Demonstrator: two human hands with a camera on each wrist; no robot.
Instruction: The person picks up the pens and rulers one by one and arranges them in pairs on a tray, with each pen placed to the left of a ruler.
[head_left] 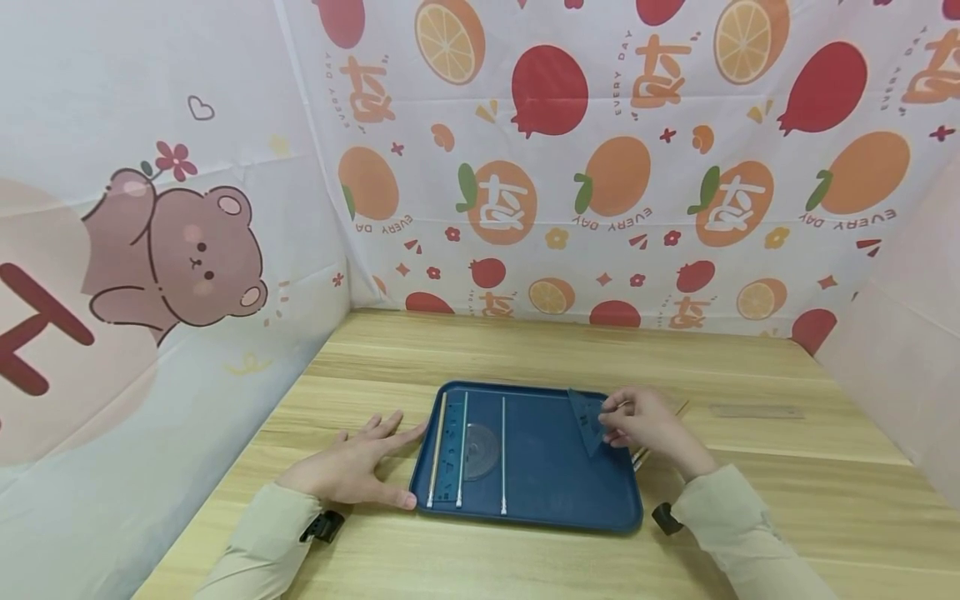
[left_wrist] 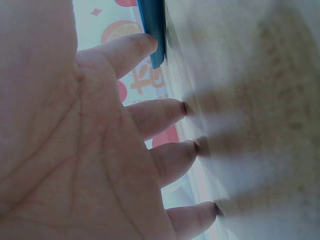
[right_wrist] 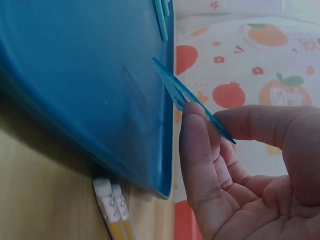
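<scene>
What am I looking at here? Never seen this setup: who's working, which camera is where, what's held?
No robot here: these are a person's bare hands. The wide picture comes from a camera worn on the head; the two close-ups come from one camera on each wrist. On the wooden table sits a blue tray holding three pencils, a blue ruler and a clear round disc, probably a protractor. Two more pencils lie outside the tray, and a clear ruler lies farther right. The right hand pinches a blue triangle at the tray's far right corner. The left hand is spread, touching the tray's left edge.
</scene>
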